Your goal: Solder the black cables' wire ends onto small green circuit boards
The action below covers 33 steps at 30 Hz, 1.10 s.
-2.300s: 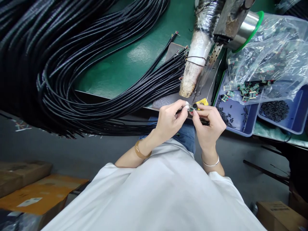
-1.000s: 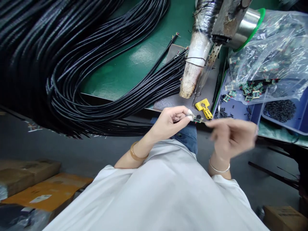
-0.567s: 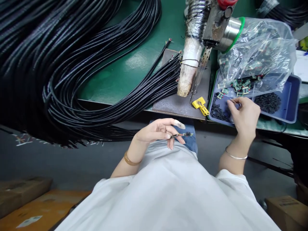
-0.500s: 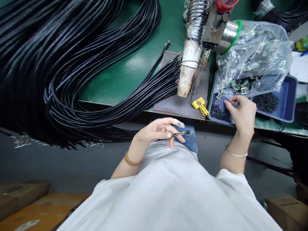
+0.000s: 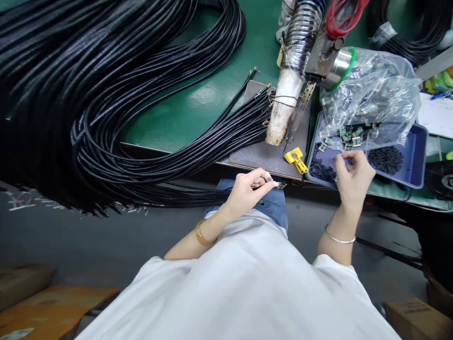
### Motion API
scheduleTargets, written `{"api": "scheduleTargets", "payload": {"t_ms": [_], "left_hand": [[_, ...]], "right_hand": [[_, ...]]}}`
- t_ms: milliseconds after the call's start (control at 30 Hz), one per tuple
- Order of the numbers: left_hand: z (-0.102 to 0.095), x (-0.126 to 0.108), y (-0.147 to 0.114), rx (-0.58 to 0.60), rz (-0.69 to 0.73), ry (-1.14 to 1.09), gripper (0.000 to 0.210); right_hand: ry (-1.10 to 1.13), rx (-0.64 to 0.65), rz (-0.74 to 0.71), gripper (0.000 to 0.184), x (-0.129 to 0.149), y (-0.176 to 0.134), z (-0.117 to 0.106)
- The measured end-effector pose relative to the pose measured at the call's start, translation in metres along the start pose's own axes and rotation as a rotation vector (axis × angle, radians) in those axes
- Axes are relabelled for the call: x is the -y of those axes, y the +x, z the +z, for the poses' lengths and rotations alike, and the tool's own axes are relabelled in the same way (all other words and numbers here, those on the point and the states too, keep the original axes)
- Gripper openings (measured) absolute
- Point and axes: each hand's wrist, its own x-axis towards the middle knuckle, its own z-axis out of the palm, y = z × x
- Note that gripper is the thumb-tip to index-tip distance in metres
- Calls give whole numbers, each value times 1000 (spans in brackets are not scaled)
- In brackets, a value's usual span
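Note:
My left hand [image 5: 246, 190] is closed in a pinch, with a white covering on one fingertip. Out of its fingers sticks the wired end of a black cable with a small circuit board [image 5: 279, 184], above my lap. My right hand [image 5: 355, 177] is pinched closed over the near side of a blue tray [image 5: 417, 163]. What its fingertips hold, if anything, is too small to make out. Beneath and beside that hand lie short black tube pieces [image 5: 320, 169] and several small green circuit boards [image 5: 354, 134].
Bundled black cables [image 5: 170, 156] spread over the green table [image 5: 163, 118] at left. A foil-wrapped nozzle [image 5: 279, 123] hangs down beside a metal holder. A yellow cutter [image 5: 296, 159] lies on the dark board [image 5: 255, 158]. A clear bag [image 5: 385, 89] rests over the tray.
My left hand has turned over and closed its fingers nearer the board end, shifting right and up. My right hand stays over the tray, its pinch slightly lifted. The whole view has shifted a little.

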Motion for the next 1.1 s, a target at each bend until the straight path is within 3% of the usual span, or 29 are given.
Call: {"api": "scheduleTargets", "payload": {"t_ms": [67,100,200,267,467,800,1100], "left_hand": [[4,-1,1,-44,15,1,23],[5,-2,2,-66,2,-22,22],[4,-5,6,-78,-34,-118,17],[3,-6,8,-77,-36,-141,13],[3,-3,8,-125,-10,-48,9],[4,-3,7,-131,-1,-5,11],[2,-7,4,-82,6,-21,12]], "right_hand": [[296,-98,24,17,21,-16,1],[393,-83,23,16,31,-25,1],[524,195,15,13,58,-53,7],[520,308,13,13,71,-67,17],[440,264,-55,20,82,-80,46],[407,310,-44,23,83,-80,47],[299,158,-158,19,87,-82,50]]}}
